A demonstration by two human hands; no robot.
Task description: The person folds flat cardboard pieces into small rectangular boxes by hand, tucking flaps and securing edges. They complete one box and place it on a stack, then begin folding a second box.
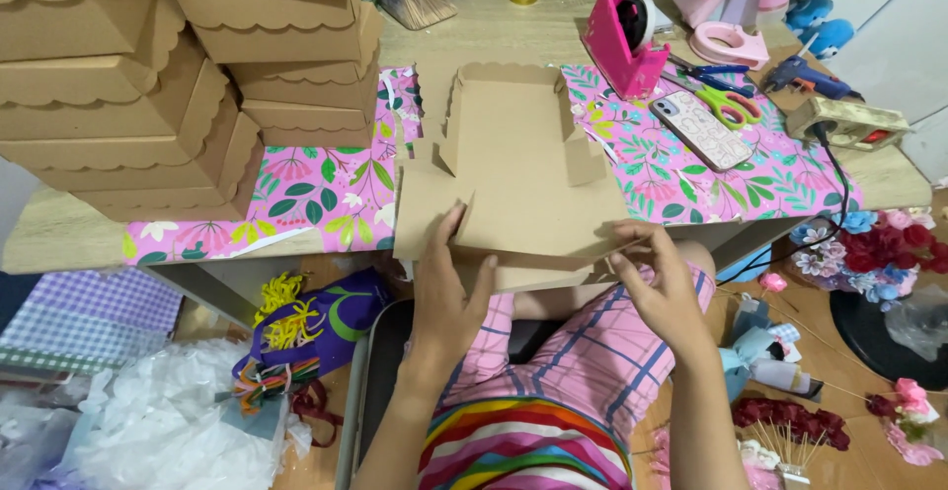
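Note:
A flat brown cardboard box blank (513, 169) with scalloped edges lies half folded on the table, over pink floral paper (326, 189). My left hand (446, 287) presses the near-left flap, thumb on top and fingers under the edge. At the near-right corner, my right hand (657, 278) pinches the flap. Both hands grip the same blank at the table's front edge.
Several folded brown boxes (178, 75) are stacked at left. A pink tape dispenser (622, 40), a phone (699, 129), green-handled scissors (726, 103) and a glue gun (805, 77) lie at right. Artificial flowers (879, 243) and bags crowd the floor.

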